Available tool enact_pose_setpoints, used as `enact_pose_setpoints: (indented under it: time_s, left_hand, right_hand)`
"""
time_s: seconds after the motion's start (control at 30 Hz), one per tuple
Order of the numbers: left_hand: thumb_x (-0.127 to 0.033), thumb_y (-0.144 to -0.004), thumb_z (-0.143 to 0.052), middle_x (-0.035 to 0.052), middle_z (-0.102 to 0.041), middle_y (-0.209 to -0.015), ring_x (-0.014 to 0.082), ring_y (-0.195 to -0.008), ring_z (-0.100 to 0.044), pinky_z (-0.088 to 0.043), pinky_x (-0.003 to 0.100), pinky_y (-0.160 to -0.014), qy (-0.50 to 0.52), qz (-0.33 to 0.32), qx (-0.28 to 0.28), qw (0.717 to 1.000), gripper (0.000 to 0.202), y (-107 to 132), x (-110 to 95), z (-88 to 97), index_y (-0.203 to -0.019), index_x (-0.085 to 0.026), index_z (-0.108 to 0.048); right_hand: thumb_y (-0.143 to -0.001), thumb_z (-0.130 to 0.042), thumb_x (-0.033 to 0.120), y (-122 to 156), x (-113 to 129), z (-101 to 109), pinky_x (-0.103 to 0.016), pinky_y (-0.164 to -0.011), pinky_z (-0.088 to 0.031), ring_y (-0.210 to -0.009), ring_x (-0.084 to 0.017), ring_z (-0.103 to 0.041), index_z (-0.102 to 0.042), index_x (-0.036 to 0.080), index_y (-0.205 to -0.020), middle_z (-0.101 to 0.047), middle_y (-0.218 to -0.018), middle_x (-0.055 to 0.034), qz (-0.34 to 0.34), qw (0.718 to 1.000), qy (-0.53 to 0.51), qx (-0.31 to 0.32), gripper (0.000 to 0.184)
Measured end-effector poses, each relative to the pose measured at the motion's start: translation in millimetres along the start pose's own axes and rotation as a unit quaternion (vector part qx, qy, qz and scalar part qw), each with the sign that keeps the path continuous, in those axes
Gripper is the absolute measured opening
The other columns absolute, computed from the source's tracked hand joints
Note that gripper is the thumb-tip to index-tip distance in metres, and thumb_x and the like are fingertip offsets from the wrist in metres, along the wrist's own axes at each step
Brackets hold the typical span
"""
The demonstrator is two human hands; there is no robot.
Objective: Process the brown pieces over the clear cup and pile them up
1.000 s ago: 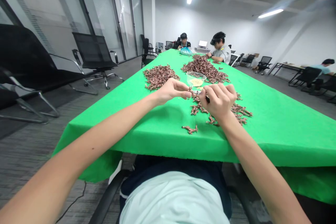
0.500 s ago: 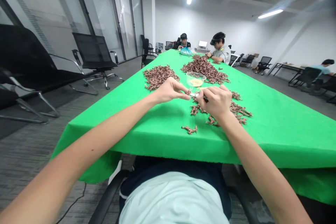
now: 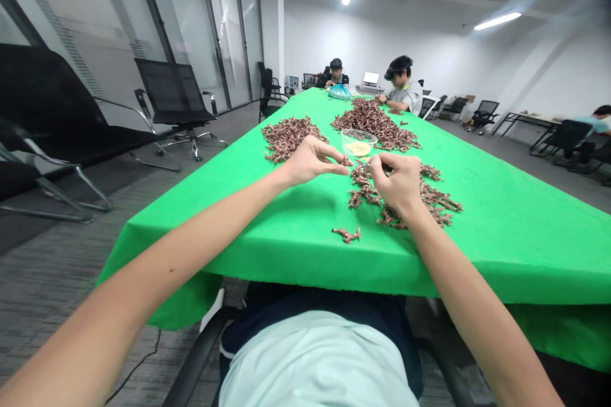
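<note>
My left hand [image 3: 312, 161] pinches a small brown pod at its fingertips, above the green tablecloth [image 3: 296, 229]. My right hand [image 3: 398, 179] is closed round a thin metal tool whose tip points at that pod. Both hands hover over a scatter of brown pods [image 3: 429, 197]. A clear plastic bowl [image 3: 358, 142] with pale yellow bits stands just beyond the hands. One loose pod [image 3: 347, 234] lies near the table's front edge.
Two larger heaps of brown pods [image 3: 289, 135] [image 3: 372, 121] lie farther up the table. Two people sit at the far end beside a blue bag [image 3: 340, 92]. Black office chairs [image 3: 174, 102] stand on the left; another person sits at a desk far right.
My right hand has moved a little left and away from me toward the left hand. The view has shifted slightly; the left hand stays pinched in place.
</note>
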State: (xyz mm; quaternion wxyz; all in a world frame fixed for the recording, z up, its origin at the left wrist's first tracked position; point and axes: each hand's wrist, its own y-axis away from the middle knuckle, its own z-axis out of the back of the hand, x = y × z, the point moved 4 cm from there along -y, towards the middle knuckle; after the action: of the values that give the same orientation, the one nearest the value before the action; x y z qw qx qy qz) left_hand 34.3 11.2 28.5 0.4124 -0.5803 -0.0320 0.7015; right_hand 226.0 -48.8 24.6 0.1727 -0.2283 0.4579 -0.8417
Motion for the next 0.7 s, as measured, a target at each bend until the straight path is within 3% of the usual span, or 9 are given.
enact_pose_setpoints:
  time_s: [0.13, 0.27, 0.5, 0.7]
  left_hand:
    - [-0.038, -0.055, -0.095, 0.0101, -0.079, -0.083, 0.019, -0.074, -0.073, -0.059, 0.029, -0.071, 0.026, 0.009, -0.011, 1.0, 0.037, 0.1, 3.9, 0.2, -0.081, -0.015, -0.082]
    - [-0.037, -0.054, -0.096, 0.0105, -0.079, -0.084, 0.0185, -0.074, -0.073, -0.059, 0.029, -0.071, 0.07, 0.024, -0.007, 0.997, 0.037, 0.0, 8.3, -0.6, -0.08, -0.015, -0.081]
    - [-0.038, -0.056, -0.095, 0.0112, -0.079, -0.085, 0.0171, -0.075, -0.073, -0.059, 0.029, -0.074, 0.098, 0.05, 0.025, 0.994, 0.038, 0.7, 11.4, -1.2, -0.082, -0.015, -0.082]
    - [-0.035, -0.059, -0.094, 0.009, -0.078, -0.08, 0.0152, -0.071, -0.072, -0.057, 0.026, -0.07, 0.109, 0.038, 0.041, 0.992, 0.032, 1.8, 13.3, -2.3, -0.082, -0.017, -0.082]
  right_hand:
    - [-0.093, -0.048, 0.031, 1.9, 3.4, 1.3, -0.032, -0.063, -0.029, -0.058, -0.013, -0.047, -0.058, 0.019, -0.064, -0.061, -0.062, -0.0019, 0.1, 0.988, 0.117, -0.029, 0.033]
    - [-0.093, -0.051, 0.03, 5.9, 10.3, 4.2, -0.035, -0.067, -0.028, -0.068, -0.017, -0.055, -0.062, 0.02, -0.073, -0.067, -0.071, -0.003, 0.176, 0.961, 0.204, -0.06, 0.025]
    - [-0.094, -0.052, 0.028, 11.2, 18.0, 8.8, -0.036, -0.067, -0.025, -0.069, -0.017, -0.054, -0.062, 0.021, -0.077, -0.069, -0.074, -0.0023, 0.213, 0.941, 0.245, -0.093, 0.021]
    - [-0.096, -0.051, 0.028, 12.2, 19.7, 9.1, -0.037, -0.068, -0.024, -0.071, -0.017, -0.055, -0.062, 0.021, -0.077, -0.07, -0.076, -0.0031, 0.224, 0.941, 0.236, -0.093, 0.023]
